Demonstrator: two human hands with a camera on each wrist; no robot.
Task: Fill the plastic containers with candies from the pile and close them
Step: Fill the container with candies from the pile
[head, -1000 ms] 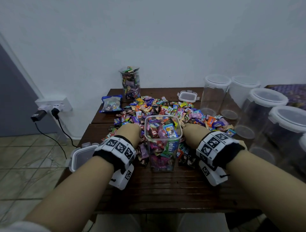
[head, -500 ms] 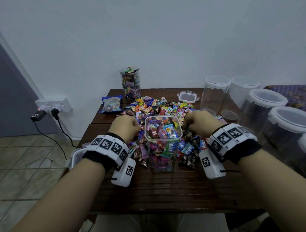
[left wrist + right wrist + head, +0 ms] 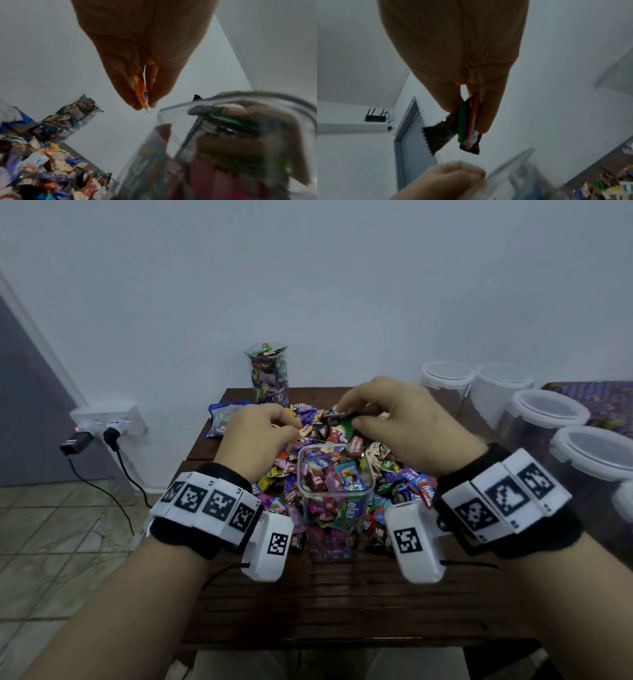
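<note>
Open clear container (image 3: 335,501), near centre of the wooden surface (image 3: 342,604), nearly full, with the candy pile (image 3: 394,470) around and behind it. Left hand (image 3: 255,436), raised left of its rim, pinches an orange candy (image 3: 141,92); right hand (image 3: 404,422), above the far rim, grips several wrapped candies (image 3: 465,125), perhaps four. Filled, lidless container (image 3: 269,374) stands at the far edge.

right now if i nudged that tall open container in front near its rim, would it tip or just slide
Probably slide: the open container is packed with wrapped candies almost to its rim, so its weight likely sits low. Being tall and narrow, a hard push up high might tip it. The candy pile against its sides and back should brace it somewhat.
</note>
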